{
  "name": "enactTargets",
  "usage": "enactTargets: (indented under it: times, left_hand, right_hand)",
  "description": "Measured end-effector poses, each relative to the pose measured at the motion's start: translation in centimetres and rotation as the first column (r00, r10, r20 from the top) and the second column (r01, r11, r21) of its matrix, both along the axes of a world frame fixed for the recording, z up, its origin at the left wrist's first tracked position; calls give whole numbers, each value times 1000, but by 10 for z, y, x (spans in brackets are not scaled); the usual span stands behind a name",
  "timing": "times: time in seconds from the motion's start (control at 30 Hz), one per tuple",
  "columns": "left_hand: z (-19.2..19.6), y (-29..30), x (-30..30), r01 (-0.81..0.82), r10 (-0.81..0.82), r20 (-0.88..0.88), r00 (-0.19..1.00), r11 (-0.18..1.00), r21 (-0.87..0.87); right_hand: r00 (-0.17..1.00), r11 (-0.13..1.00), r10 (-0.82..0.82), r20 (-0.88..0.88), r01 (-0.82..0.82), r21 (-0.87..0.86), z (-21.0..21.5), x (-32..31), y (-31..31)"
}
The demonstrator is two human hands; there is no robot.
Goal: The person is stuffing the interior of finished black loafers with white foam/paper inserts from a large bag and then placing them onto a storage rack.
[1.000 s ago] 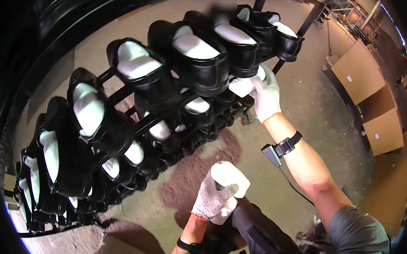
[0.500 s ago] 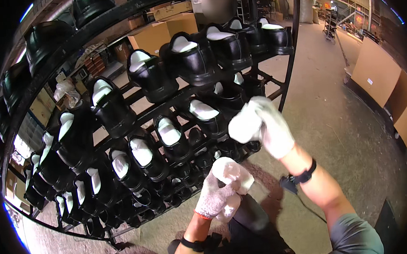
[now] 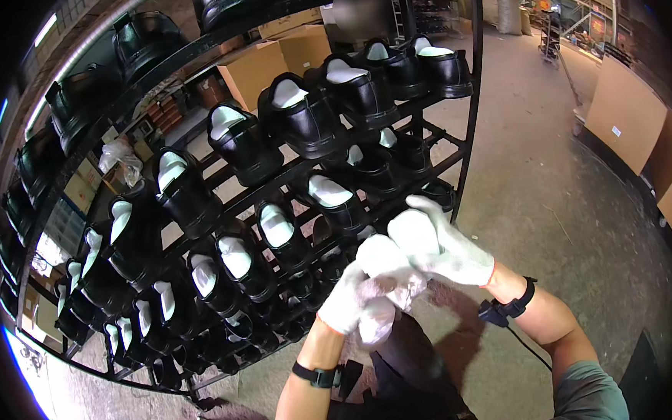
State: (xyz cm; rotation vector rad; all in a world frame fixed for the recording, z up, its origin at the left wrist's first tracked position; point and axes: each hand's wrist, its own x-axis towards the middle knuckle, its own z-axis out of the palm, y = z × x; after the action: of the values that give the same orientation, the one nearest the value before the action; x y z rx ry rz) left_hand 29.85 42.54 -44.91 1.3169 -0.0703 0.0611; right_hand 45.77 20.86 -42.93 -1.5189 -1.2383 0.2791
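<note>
1. In front of the shoe rack (image 3: 466, 136), both gloved hands meet: the left hand (image 3: 347, 298) clenches a crumpled white paper wad (image 3: 381, 263), and the right hand (image 3: 446, 245) grasps a second white wad (image 3: 413, 232) touching it.
2. A black shoe (image 3: 407, 360) sits below the hands, between the forearms; whether it is stuffed cannot be told.
3. Most racked black shoes (image 3: 307, 119) already show white stuffing, so by my judgement little is left.
4. Beyond the rack, brown cardboard boxes (image 3: 254, 72) stand on the floor; flat brown cardboard sheets (image 3: 626, 111) with small pale labels lean at the right.
</note>
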Motion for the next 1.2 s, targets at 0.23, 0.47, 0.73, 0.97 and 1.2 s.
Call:
enactTargets:
  times: [0.23,0.47,0.73,0.97,1.2]
  left_hand:
    - [15,-31,23,-64,66,-18,998,995,75]
    - [-24,-31,-10,-128,140,-63,988,977,168]
    - [-30,-27,-8,-82,94,-144,985,993,88]
    - [-52,-29,12,-95,119,-203,972,988,122]
    - [-34,-27,7,-167,179,-205,962,983,72]
  right_hand:
    - [907,907,-281,-313,358,222,59,89,58]
    - [850,807,-521,79,461,370,40,174,163]
    - [651,835,-434,623,550,7,39,156,196]
    - [494,832,-481,724,517,200,39,144,177]
    - [580,830,-459,673,550,92,40,138,193]
